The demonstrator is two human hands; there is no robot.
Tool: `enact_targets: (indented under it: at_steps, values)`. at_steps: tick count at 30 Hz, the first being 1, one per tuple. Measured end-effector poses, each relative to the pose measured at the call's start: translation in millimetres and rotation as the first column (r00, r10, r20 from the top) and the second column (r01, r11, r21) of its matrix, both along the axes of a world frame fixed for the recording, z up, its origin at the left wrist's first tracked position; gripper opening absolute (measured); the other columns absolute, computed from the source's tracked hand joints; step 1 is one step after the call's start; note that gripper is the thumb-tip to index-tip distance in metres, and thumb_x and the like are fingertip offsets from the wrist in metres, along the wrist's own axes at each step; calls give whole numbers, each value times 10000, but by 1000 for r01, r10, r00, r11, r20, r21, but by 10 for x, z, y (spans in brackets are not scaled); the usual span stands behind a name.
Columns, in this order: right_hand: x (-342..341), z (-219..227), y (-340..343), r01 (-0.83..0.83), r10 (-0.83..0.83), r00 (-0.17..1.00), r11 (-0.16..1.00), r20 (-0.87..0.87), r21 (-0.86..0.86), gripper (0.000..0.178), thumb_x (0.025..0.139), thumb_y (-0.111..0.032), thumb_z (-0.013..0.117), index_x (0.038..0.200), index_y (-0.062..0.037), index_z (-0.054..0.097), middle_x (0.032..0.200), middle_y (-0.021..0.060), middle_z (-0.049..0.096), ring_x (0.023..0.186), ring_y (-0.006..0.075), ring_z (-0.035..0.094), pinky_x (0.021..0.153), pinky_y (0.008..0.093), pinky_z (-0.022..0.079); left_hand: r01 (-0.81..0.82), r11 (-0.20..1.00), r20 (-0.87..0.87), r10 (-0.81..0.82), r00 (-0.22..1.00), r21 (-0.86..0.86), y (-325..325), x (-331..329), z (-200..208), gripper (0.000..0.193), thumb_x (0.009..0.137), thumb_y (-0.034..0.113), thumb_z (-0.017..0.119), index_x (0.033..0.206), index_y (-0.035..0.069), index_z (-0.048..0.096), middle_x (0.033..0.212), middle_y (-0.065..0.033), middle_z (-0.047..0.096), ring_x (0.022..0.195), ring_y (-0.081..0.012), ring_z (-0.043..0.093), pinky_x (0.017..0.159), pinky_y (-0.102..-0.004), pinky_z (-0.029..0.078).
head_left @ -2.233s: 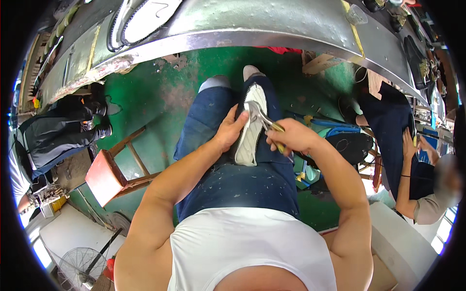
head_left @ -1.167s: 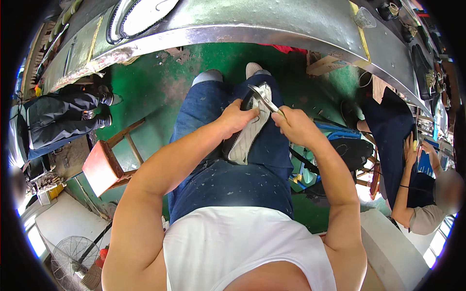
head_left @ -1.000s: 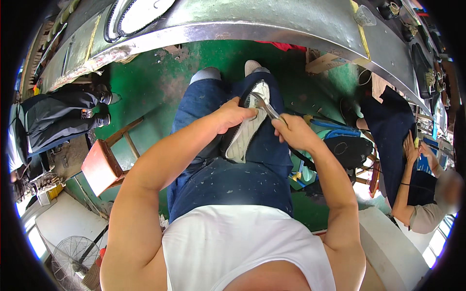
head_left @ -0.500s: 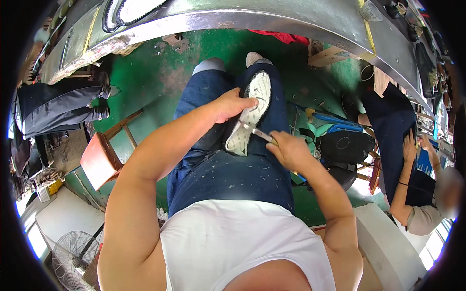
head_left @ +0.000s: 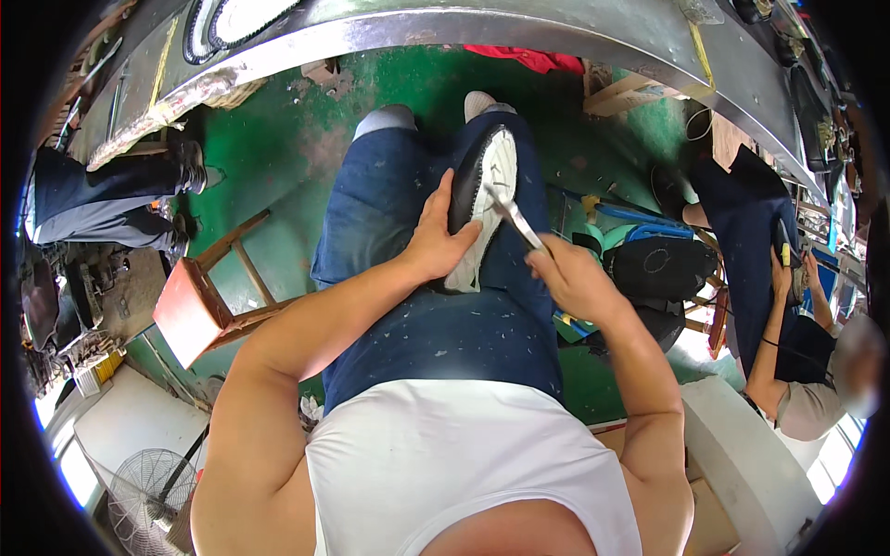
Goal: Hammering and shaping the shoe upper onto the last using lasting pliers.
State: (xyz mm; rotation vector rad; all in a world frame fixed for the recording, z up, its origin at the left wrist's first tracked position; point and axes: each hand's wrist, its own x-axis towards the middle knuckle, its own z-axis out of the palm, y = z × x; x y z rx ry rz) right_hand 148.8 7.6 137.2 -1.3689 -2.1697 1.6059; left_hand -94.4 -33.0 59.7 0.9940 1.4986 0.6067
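Green, scuffed floor spreads beneath a curved metal worktop. On the denim lap lies a shoe, black upper, white rubber sole up, left hand clamped around it. Right hand has its grip closed on a slim metal tool touching the sole.

The green floor is scuffed and carries a wooden stool at the left. A fan stands near left, and a red cloth lies far.
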Motion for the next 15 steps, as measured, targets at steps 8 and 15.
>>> enact_targets:
  at_steps: [8, 15]
  values:
    - [-354, -127, 74, -193, 182, 956, 981, 230, 29, 335, 1007, -321, 541, 1000, 12, 576, 899, 261, 656, 873, 459, 643, 764, 529, 497, 451, 892, -113, -447, 888, 19, -75, -422, 130, 1362, 782, 282, 823, 1494, -27, -296, 1607, -343, -6, 1520, -414, 101, 1232, -382, 164]
    - [-248, -225, -44, -72, 73, 997, 989, -2, -130, 325, 1031, -297, 494, 932, 0, 583, 780, 186, 669, 742, 365, 674, 699, 442, 522, 519, 830, -340, -438, 832, 202, 148, -472, 25, 1341, 665, 398, 912, 1506, -125, 8, 1549, -376, 116, 1479, -458, 178, 1223, -422, 204]
